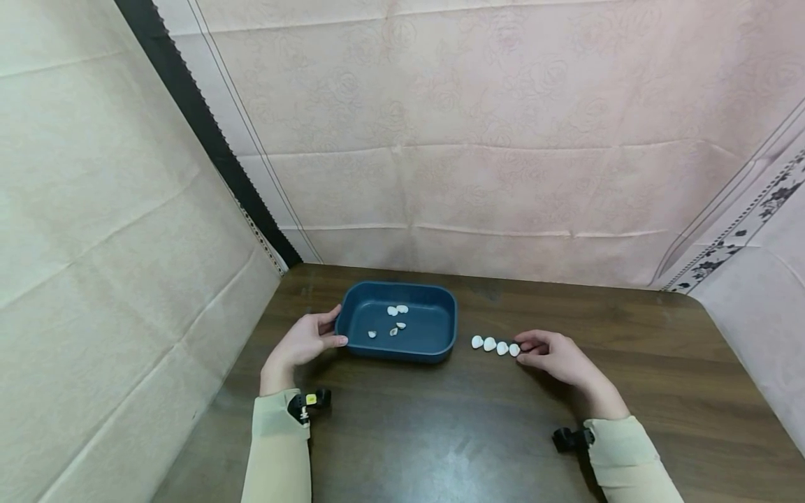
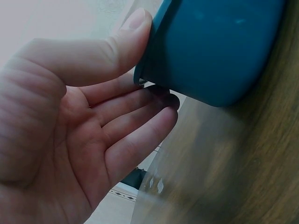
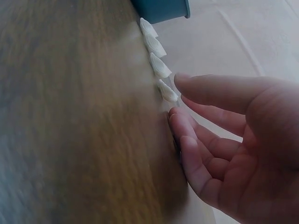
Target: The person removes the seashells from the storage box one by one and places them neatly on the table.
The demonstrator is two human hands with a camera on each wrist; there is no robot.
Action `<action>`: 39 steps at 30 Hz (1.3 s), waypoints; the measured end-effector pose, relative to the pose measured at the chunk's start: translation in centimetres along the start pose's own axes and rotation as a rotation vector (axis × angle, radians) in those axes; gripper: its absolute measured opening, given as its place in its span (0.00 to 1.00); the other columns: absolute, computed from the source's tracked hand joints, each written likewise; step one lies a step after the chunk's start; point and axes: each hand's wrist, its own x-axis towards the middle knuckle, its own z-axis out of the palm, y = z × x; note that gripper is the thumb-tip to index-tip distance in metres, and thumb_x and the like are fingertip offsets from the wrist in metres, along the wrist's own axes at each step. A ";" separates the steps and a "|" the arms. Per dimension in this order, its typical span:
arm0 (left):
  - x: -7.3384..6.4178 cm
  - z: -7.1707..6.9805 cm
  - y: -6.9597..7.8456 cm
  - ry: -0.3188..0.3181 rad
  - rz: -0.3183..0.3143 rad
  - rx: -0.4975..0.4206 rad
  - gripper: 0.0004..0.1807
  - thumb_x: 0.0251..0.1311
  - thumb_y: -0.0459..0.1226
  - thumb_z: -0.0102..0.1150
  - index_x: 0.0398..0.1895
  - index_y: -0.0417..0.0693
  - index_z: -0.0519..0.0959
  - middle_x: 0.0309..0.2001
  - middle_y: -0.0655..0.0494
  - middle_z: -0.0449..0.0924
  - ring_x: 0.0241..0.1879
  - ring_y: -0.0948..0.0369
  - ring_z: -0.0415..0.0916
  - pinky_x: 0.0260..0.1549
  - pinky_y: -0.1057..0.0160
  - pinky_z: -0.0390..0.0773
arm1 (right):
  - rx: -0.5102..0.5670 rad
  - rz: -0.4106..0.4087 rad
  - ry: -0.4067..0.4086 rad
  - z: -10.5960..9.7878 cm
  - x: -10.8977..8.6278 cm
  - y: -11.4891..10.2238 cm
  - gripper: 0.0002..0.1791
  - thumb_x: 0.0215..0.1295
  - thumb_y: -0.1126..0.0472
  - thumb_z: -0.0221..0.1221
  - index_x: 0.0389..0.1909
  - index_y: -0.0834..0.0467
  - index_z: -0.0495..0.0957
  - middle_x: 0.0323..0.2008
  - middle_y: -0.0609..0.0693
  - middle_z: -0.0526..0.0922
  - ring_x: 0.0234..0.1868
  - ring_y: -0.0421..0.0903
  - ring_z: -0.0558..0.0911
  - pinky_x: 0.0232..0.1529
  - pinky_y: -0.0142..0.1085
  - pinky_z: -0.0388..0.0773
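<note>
My left hand [image 1: 308,340] holds the left end of a dark blue rectangular dish [image 1: 449,321], its thumb [image 2: 133,35] lying along the rim and the other fingers beneath it. Inside the dish lie several small pale shells [image 1: 397,310], spread in loose groups. To the right, a short diagonal row of white ridged shells [image 1: 490,344] rests on the table. My right hand [image 1: 556,360] is at the row's right end, thumb and fingertips parted on either side of the last shell [image 3: 168,91]. In the right wrist view, a gap shows between thumb and fingers.
Everything stands on a brown wood-grain table [image 1: 428,433]. Pale patterned cloth [image 1: 472,175] hangs behind its far edge, and more cloth hangs at both sides. Black cameras are strapped to both wrists over light sleeves [image 1: 277,447].
</note>
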 end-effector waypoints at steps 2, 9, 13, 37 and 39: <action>-0.1 0.0 0.0 0.003 -0.003 -0.002 0.41 0.71 0.35 0.70 0.83 0.39 0.61 0.78 0.42 0.66 0.71 0.45 0.74 0.67 0.44 0.75 | -0.001 -0.003 0.001 0.0 0.0 -0.1 0.22 0.71 0.55 0.71 0.61 0.59 0.84 0.48 0.50 0.87 0.48 0.47 0.85 0.51 0.46 0.81; 0.0 0.0 0.0 0.014 -0.019 0.005 0.41 0.71 0.35 0.70 0.83 0.41 0.62 0.78 0.44 0.67 0.70 0.46 0.75 0.66 0.45 0.77 | -0.018 -0.013 0.032 0.1 0.3 -0.5 0.20 0.71 0.56 0.71 0.60 0.59 0.85 0.48 0.50 0.89 0.47 0.47 0.86 0.50 0.46 0.82; -0.2 0.0 0.2 0.017 -0.032 0.005 0.42 0.71 0.36 0.71 0.83 0.43 0.62 0.79 0.45 0.66 0.71 0.46 0.75 0.66 0.45 0.76 | -0.030 -0.023 0.054 0.2 0.5 -0.8 0.20 0.72 0.57 0.70 0.60 0.58 0.85 0.49 0.51 0.89 0.48 0.48 0.86 0.48 0.42 0.83; -0.1 -0.1 0.4 0.013 -0.023 0.000 0.41 0.71 0.36 0.70 0.83 0.43 0.63 0.78 0.44 0.67 0.71 0.46 0.75 0.67 0.45 0.75 | 0.128 -0.242 0.118 4.0 3.5 -9.1 0.14 0.73 0.59 0.70 0.57 0.53 0.87 0.46 0.46 0.90 0.44 0.44 0.87 0.49 0.40 0.86; -0.1 -0.1 0.4 0.011 -0.023 0.002 0.41 0.71 0.36 0.70 0.83 0.42 0.62 0.78 0.44 0.67 0.71 0.45 0.74 0.67 0.44 0.75 | 0.158 -0.250 0.113 4.3 4.0 -10.1 0.14 0.74 0.58 0.69 0.57 0.52 0.88 0.46 0.45 0.90 0.45 0.45 0.87 0.49 0.41 0.86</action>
